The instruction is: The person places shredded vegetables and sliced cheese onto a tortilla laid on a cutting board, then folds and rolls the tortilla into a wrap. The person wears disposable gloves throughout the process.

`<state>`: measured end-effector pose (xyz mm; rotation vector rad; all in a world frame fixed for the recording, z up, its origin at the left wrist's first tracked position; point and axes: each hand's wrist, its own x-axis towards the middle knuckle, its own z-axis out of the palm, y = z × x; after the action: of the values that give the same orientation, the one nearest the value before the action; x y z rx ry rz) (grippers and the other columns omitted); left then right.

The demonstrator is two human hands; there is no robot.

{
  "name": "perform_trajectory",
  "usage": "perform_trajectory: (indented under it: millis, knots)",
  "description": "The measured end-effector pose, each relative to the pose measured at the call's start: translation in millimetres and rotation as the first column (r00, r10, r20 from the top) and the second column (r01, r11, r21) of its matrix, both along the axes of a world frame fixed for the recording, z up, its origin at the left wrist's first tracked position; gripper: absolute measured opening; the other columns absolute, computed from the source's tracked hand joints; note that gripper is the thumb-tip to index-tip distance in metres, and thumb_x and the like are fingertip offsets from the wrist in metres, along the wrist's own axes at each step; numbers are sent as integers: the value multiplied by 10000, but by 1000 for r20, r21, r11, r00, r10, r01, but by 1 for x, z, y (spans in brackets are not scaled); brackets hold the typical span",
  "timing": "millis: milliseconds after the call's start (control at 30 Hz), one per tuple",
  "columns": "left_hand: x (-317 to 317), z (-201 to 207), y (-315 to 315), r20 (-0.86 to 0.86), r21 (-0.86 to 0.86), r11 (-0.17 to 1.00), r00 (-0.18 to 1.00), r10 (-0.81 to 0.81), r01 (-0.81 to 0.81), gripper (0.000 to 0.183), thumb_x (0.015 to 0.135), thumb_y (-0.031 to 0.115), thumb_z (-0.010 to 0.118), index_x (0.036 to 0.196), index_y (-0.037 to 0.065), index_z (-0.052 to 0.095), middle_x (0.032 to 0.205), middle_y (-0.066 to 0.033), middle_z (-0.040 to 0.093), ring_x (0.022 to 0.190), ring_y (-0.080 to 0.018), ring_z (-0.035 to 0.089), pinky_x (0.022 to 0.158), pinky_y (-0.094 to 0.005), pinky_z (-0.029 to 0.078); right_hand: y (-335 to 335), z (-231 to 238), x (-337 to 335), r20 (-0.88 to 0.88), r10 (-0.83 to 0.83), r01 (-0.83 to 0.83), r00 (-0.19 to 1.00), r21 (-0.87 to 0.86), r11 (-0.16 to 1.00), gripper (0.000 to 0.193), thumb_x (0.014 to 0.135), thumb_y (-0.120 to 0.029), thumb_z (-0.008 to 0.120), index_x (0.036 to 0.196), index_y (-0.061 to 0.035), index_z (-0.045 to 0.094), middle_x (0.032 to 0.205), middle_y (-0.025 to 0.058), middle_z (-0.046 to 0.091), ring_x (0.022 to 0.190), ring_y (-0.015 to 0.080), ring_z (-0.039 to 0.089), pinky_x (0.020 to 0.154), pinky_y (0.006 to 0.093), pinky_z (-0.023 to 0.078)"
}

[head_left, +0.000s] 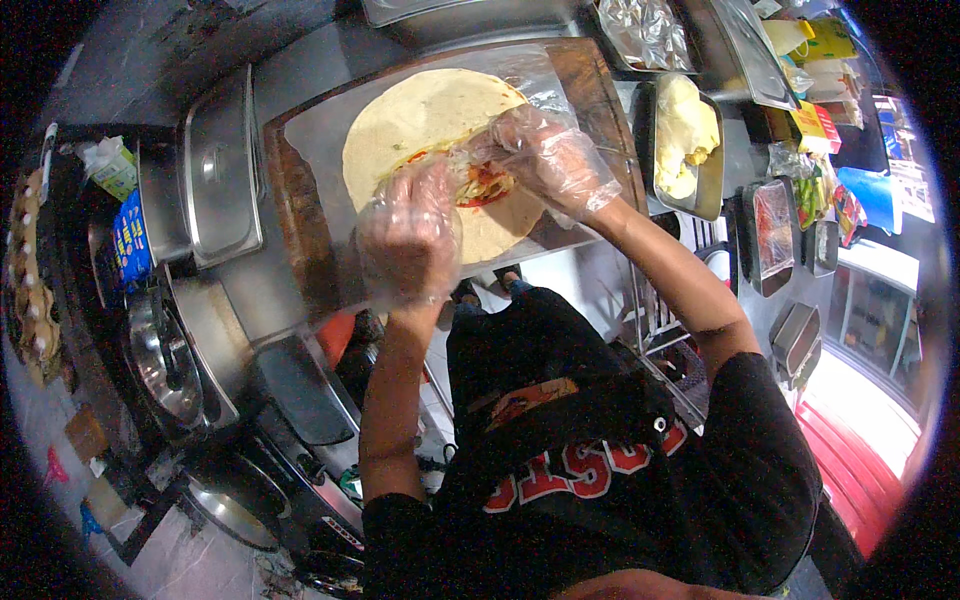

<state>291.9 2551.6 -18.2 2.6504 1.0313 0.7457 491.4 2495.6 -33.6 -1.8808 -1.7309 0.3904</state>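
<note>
A large round tortilla [420, 115] lies flat on a clear plastic sheet [318, 150] over a brown wooden board [288, 225]. Across its middle runs a strip of mixed filling [487, 188] with red and pale bits. Both my hands wear clear plastic gloves. My left hand [412, 228] is at the left end of the filling, its fingers bent and pressed together. From the right, my right hand [552, 158] reaches in with curled fingers at the filling's upper edge. Whatever the fingertips grip is hidden by the gloves and blur.
Right of the board stands a metal tray [690, 195] with a pale yellow mass. A foil-covered tray [645, 35] is behind it, and a tray with red contents [773, 235] farther right. At left are a lidded steel container [222, 170] and a metal bowl [165, 365].
</note>
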Motion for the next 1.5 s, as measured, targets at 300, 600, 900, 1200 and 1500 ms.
perform_trajectory:
  millis: [300, 600, 900, 1200, 1500]
  knots:
    - [-34, -4, 32, 80, -63, 989, 987, 136, -131, 152, 897, 96, 642, 1015, 46, 726, 1011, -131, 716, 954, -279, 681, 850, -406, 542, 3, 0, -2, 197, 107, -137, 975, 145, 980, 254, 810, -179, 697, 1041, -78, 667, 1038, 131, 644, 999, 327, 615, 851, 429, 519]
    - [-36, -19, 31, 82, -101, 994, 995, 52, -43, 129, 837, 84, 713, 959, 43, 730, 991, -112, 724, 934, -286, 682, 850, -392, 535, 27, -6, -27, 139, 292, -307, 946, 108, 946, 298, 699, -160, 726, 990, -103, 694, 1034, 87, 660, 1022, 310, 593, 868, 408, 511]
    - [-60, -30, 57, 83, 98, 989, 989, -119, 111, 268, 885, 93, 642, 1146, 60, 691, 1198, -106, 683, 1160, -299, 618, 988, -421, 495, 7, -3, 8, 41, 208, -211, 977, 92, 973, 360, 912, -202, 641, 1264, -121, 634, 1321, 81, 620, 1242, 287, 564, 1067, 410, 447]
    - [-17, -53, 55, -49, 70, 958, 960, -276, 279, 356, 921, 160, 615, 1239, 1, 639, 1289, -176, 629, 1257, -332, 558, 1078, -468, 433, 20, -47, -23, 388, 355, -412, 850, 71, 908, 534, 893, -333, 618, 1391, -163, 533, 1559, 126, 374, 1467, 301, 313, 1206, 526, 220]
    - [-42, -47, 72, 365, -313, 917, 923, -124, 247, 321, 990, 121, 507, 1261, -15, 613, 1250, -199, 648, 1193, -378, 604, 1035, -423, 473, 12, -33, 18, -70, 285, -272, 956, 148, 951, 585, 948, -308, 572, 1484, -137, 415, 1540, 132, 402, 1416, 355, 387, 1198, 512, 258]
